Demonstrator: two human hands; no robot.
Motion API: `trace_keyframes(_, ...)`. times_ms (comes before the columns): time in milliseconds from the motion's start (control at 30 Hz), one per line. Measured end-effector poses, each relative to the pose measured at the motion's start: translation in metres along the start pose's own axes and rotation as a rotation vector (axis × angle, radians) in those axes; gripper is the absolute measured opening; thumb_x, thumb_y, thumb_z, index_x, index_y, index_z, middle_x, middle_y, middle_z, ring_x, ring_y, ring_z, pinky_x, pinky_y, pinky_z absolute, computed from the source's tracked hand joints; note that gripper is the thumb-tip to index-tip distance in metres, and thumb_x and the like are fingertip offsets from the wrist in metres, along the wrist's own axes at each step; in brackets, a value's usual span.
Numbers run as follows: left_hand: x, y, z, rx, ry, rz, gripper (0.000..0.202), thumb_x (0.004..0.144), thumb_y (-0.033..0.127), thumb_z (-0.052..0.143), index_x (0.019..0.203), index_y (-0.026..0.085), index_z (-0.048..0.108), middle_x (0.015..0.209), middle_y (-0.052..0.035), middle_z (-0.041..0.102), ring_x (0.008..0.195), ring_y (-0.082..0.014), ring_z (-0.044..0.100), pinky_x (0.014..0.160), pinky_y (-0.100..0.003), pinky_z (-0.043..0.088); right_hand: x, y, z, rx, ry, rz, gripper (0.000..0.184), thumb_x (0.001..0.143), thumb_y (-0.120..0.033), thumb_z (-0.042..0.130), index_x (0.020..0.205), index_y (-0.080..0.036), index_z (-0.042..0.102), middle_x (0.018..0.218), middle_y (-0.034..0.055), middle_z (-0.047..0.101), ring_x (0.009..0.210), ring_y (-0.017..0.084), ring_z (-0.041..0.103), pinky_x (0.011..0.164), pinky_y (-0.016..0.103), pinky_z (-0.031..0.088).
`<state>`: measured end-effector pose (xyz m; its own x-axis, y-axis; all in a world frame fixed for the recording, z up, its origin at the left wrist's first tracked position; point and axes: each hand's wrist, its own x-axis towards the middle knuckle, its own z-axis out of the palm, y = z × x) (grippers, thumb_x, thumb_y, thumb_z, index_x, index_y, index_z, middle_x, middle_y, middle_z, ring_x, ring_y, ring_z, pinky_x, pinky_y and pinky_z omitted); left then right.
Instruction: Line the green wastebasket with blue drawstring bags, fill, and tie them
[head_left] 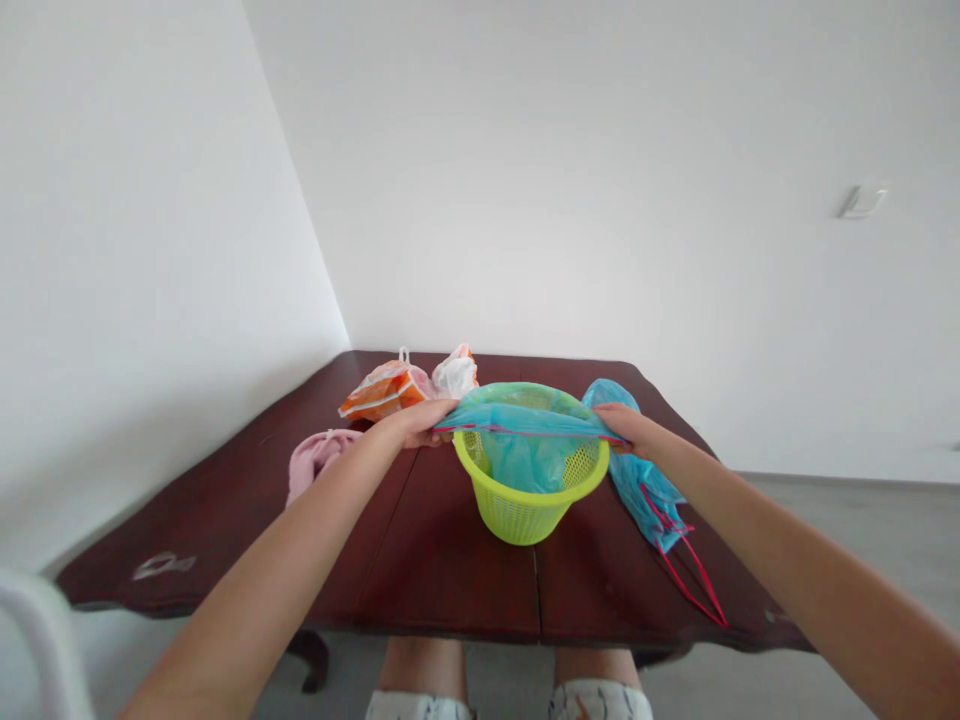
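A yellow-green plastic basket [517, 515] with perforated sides stands on the table in front of me. A thin blue plastic bag [525, 460] hangs down inside it and laps over its far rim. The bag's near edge, with a pink drawstring, is stretched across the basket's opening, above the near rim. My left hand [429, 422] grips one end of this edge, and my right hand [624, 425] grips the other end. Beside my right hand lies another blue plastic bag [649, 500] with pink drawstrings trailing toward the table's front edge.
The dark red-brown table [450, 590] meets white walls at the back and left. Orange-and-white plastic bags [390, 388] lie at the far side. A pink cloth [315, 462] is partly behind my left forearm. A white curved frame [37, 620] shows at lower left.
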<state>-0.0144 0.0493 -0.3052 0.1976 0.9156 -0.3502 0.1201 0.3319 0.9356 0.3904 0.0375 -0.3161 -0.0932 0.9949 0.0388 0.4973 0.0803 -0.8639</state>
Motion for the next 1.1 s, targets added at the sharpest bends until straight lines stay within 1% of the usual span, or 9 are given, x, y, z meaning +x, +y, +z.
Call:
trace_keyframes(67,-0.019,-0.013,-0.007,-0.049,-0.075,0.008,0.045,0.094,0.054,0.097,0.084,0.020,0.068,0.066,0.0022,0.059,0.052,-0.0115,0.049,0.046,-0.021,0.032,-0.015,0.002,-0.007,0.045,-0.080,0.079,0.042,0.085,-0.064,0.084,0.083,-0.026,0.069,0.059,-0.0019,0.055,0.047,0.013,0.043,0.041,0.025,0.034)
trace_keyframes(167,-0.054,-0.036,-0.012,-0.134,-0.132,0.043,0.046,0.087,0.057,0.101,0.096,0.022,0.072,0.079,0.0011,0.066,0.063,-0.0125,0.058,0.058,-0.022,0.049,-0.044,0.009,-0.014,0.115,-0.115,0.126,0.047,0.089,-0.063,0.084,0.115,-0.026,0.071,0.084,0.0029,0.072,0.066,0.019,0.066,0.054,0.028,0.054)
trace_keyframes(300,-0.095,-0.067,-0.008,-0.210,-0.121,0.163,0.050,0.094,0.056,0.097,0.128,0.026,0.076,0.104,-0.0042,0.077,0.084,-0.0183,0.073,0.080,-0.032,0.063,-0.090,0.019,-0.002,0.019,0.174,-0.124,0.063,0.097,-0.067,0.082,0.145,-0.029,0.064,0.131,0.0153,0.075,0.105,0.031,0.080,0.078,0.043,0.070)
trace_keyframes(367,-0.110,-0.080,-0.001,-0.131,-0.013,0.285,0.058,0.098,0.053,0.094,0.146,0.028,0.071,0.122,-0.0080,0.079,0.097,-0.0230,0.077,0.084,-0.035,0.064,-0.111,0.021,0.011,-0.104,0.281,-0.329,0.050,0.109,-0.057,0.073,0.152,-0.033,0.066,0.152,0.0177,0.069,0.134,0.037,0.075,0.105,0.055,0.069)
trace_keyframes(467,-0.126,-0.091,0.010,0.105,0.284,0.606,0.052,0.106,0.048,0.086,0.151,0.028,0.069,0.140,-0.0114,0.076,0.122,-0.0295,0.075,0.101,-0.042,0.063,-0.129,0.016,0.025,-0.205,0.259,-0.515,0.036,0.119,-0.037,0.058,0.153,-0.036,0.069,0.163,0.0142,0.068,0.158,0.037,0.063,0.134,0.064,0.050)
trace_keyframes(533,-0.134,-0.091,0.018,0.308,0.414,0.835,0.038,0.107,0.042,0.085,0.140,0.027,0.075,0.140,-0.0121,0.076,0.131,-0.0327,0.071,0.116,-0.048,0.058,-0.129,0.009,0.029,-0.226,0.264,-0.557,0.036,0.120,-0.030,0.054,0.151,-0.034,0.070,0.156,0.0132,0.072,0.152,0.036,0.066,0.134,0.063,0.050)
trace_keyframes(633,-0.139,-0.088,0.026,0.574,0.414,0.993,0.026,0.099,0.035,0.093,0.122,0.029,0.084,0.128,-0.0115,0.081,0.128,-0.0366,0.071,0.126,-0.053,0.051,-0.121,0.001,0.026,-0.285,0.295,-0.577,0.041,0.115,-0.021,0.052,0.150,-0.033,0.071,0.143,0.0134,0.076,0.140,0.037,0.071,0.127,0.061,0.055)
trace_keyframes(900,-0.128,-0.096,0.036,0.598,0.348,0.958,0.018,0.107,0.032,0.089,0.123,0.028,0.080,0.103,-0.0058,0.081,0.098,-0.0281,0.077,0.100,-0.042,0.059,-0.118,0.010,0.027,-0.304,0.296,-0.553,0.029,0.107,-0.017,0.062,0.127,-0.028,0.078,0.124,0.0131,0.074,0.117,0.035,0.075,0.106,0.055,0.064)
trace_keyframes(1100,-0.129,-0.095,0.041,0.698,0.435,1.098,0.015,0.114,0.021,0.070,0.126,0.026,0.075,0.111,-0.0062,0.076,0.105,-0.0273,0.074,0.101,-0.043,0.058,-0.120,0.021,0.035,-0.250,0.444,-0.677,0.031,0.111,-0.017,0.063,0.134,-0.031,0.079,0.138,0.0124,0.072,0.126,0.033,0.078,0.110,0.054,0.067)
